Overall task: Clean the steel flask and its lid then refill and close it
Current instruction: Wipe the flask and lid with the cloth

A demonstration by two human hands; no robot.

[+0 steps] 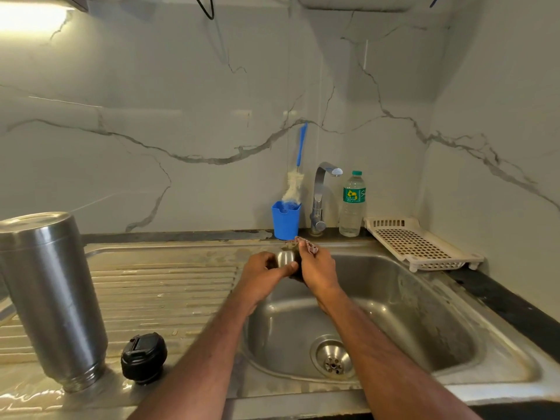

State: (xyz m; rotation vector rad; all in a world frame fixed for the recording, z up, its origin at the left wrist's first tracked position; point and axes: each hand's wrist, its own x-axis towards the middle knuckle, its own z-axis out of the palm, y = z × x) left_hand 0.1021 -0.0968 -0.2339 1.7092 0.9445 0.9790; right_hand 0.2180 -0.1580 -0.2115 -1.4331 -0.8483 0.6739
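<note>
The steel flask (51,298) stands upside down on the drainboard at the left, mouth on the surface. A black inner stopper (144,357) sits just right of it. Over the sink's far left corner my left hand (263,275) grips a small steel cup lid (286,258). My right hand (318,268) presses a brownish scrub cloth (307,245) against the lid's right side. Much of the lid is hidden by my fingers.
The steel sink basin (424,313) has its drain (333,357) near the front. Behind it stand a tap (321,195), a blue cup (285,221) holding a bottle brush (295,180), and a plastic water bottle (352,204). A white drying rack (421,244) lies at right.
</note>
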